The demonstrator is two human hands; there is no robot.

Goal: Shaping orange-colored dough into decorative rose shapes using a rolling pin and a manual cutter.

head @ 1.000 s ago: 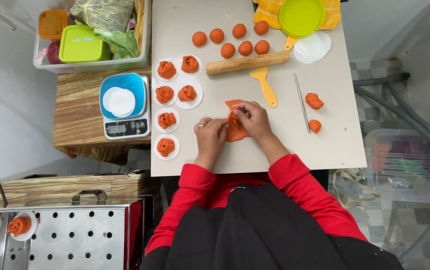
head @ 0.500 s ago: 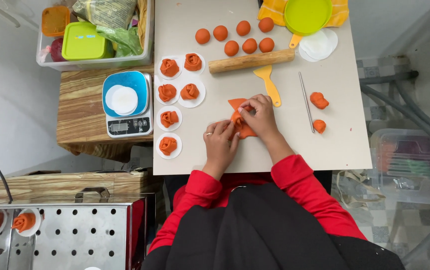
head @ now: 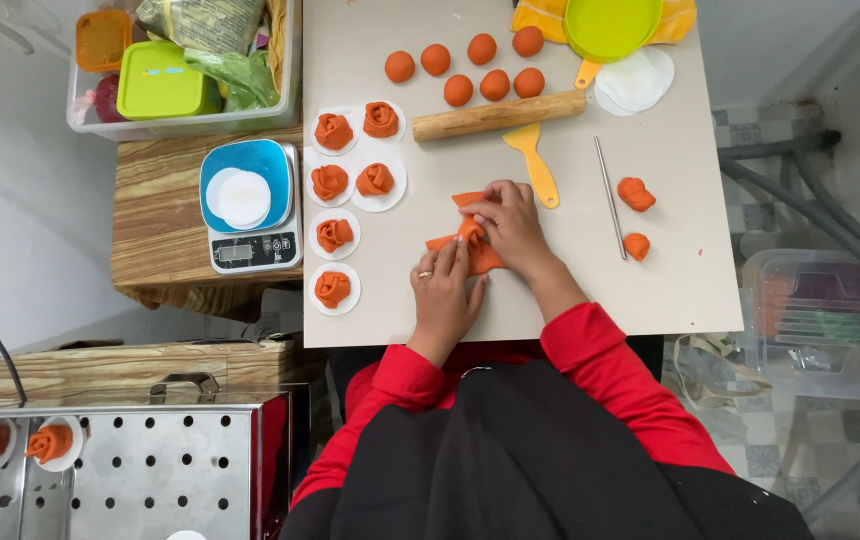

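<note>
The beige desk carries everything, and the camera view sits a little lower on it than half a second ago. Beyond the fingers lies the wooden rolling pin, with six orange dough balls past it, all unmoved. A yellow scraper rests just beyond the right hand's fingers, and a thin metal rod lies to their right. Left of the fingers, six finished dough roses sit on white paper rounds.

The orange dough sheet lies flat on the desk directly under both hands. The right hand now presses down with curled fingers pinching a fold at the sheet's middle. The left hand, wearing a ring, has slid nearer the body; its fingers are narrow and flattened on the sheet's near-left edge.
</note>
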